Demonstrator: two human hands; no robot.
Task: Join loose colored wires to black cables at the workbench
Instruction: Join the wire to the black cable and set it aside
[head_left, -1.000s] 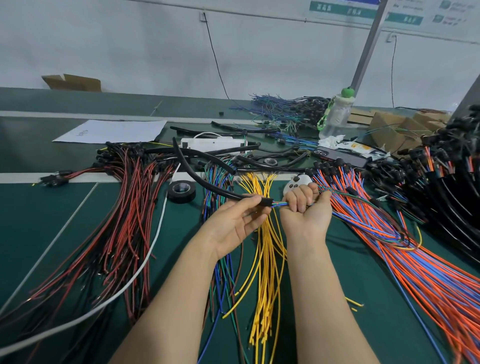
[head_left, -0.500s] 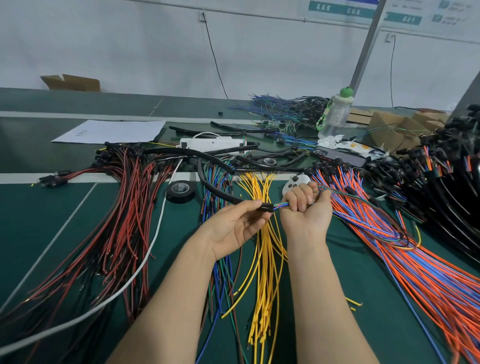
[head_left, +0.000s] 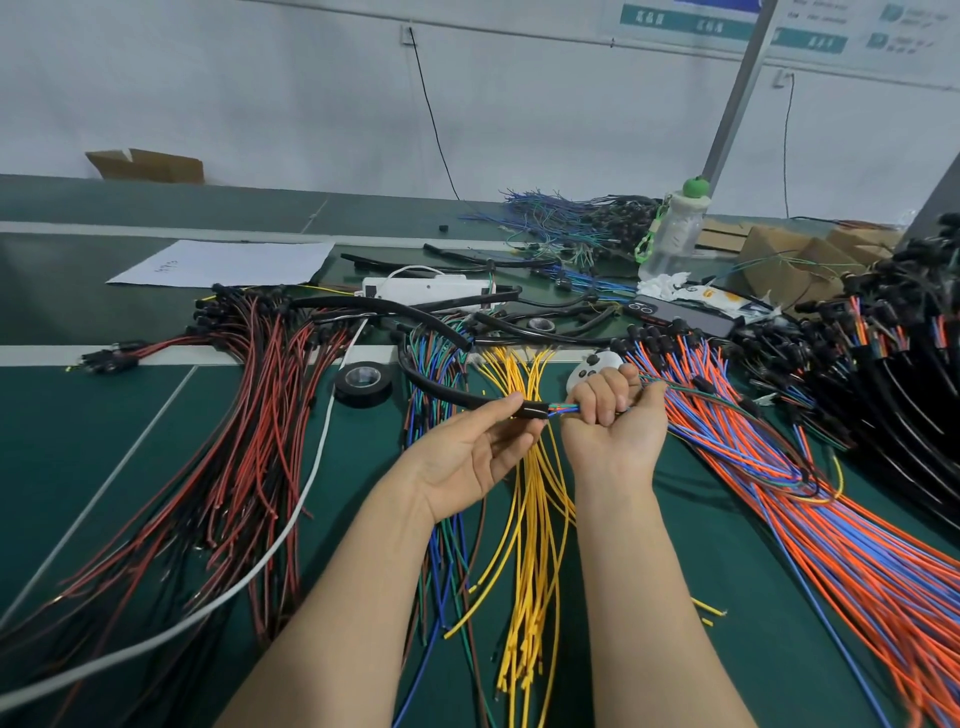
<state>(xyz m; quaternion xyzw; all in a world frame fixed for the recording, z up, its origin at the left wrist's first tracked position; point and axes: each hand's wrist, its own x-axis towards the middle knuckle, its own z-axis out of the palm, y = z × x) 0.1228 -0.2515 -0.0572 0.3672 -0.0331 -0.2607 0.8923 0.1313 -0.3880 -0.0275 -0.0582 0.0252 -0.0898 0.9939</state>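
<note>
Feeding: your left hand (head_left: 470, 457) pinches black cable (head_left: 431, 382); right hand (head_left: 613, 415) fists colored wires (head_left: 563, 409) at its mouth; piles remain.

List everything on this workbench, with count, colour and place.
black cable: one, black, held at its end
coloured wires: small bundle, mixed colours, entering the cable end
yellow wires: bunch, centre, under the hands
red and black wires: bunch, left
orange and blue wires: bunch, right
tape roll: one, black, left of centre
paper sheet: one, white, far left
bottle: one, clear with green cap, far right
left hand: pinches the cable end
right hand: fist around the coloured wires
</note>
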